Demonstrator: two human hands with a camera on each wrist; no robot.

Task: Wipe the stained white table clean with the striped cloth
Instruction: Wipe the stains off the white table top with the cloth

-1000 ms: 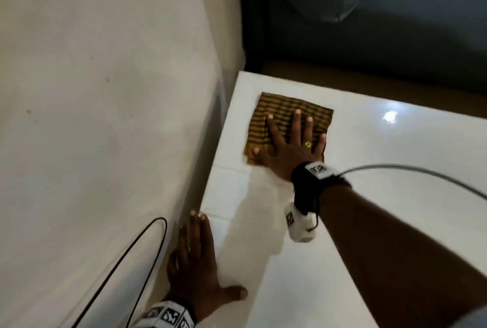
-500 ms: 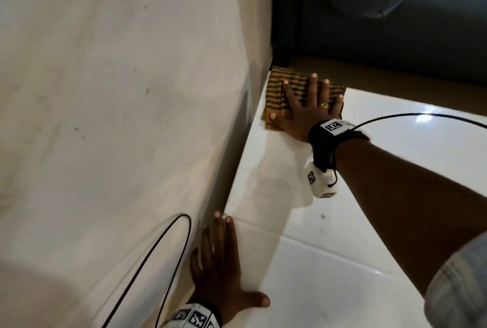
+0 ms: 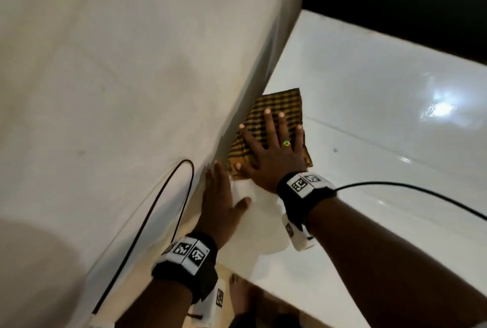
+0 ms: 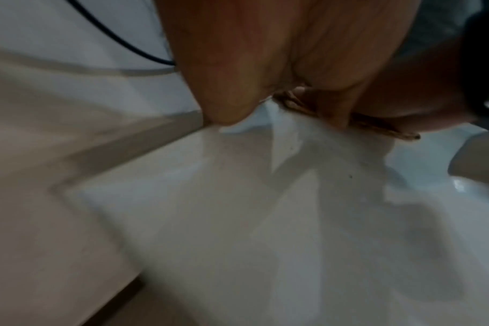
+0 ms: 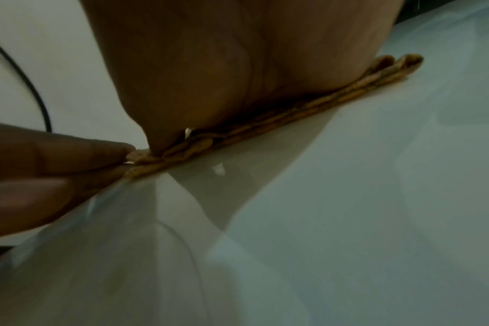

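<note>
While its fingers fan out straight across the fabric, the right hand (image 3: 274, 154) lies palm down just right of the head view's centre, pressing the striped cloth (image 3: 279, 106) flat against the white table (image 3: 369, 90); a ring with a green stone (image 3: 286, 143) sits on one finger, and the forearm runs in from the lower right under a black wrist strap (image 3: 305, 193) bearing square printed markers. Just left of it, the left hand (image 3: 221, 204) also lies flat and relaxed on the table's edge, fingers straight and pointing toward the upper part of the frame, thumb stretched toward the right hand, holding nothing; its fingertips come close to the cloth's near corner, though the blur hides whether they touch. From the right wrist view, the cloth (image 5: 307, 105) shows as several folded layers squeezed thin under the palm. Its pattern is dark stripes over golden brown, and it sits at the table's left edge, against the pale wall (image 3: 118, 90) filling the left of the frame. Glossy highlights gleam on the tabletop at the right, and a small dark speck (image 3: 335, 150) marks the surface right of the cloth. Two black cables (image 3: 168, 196) trail from the wrists.
</note>
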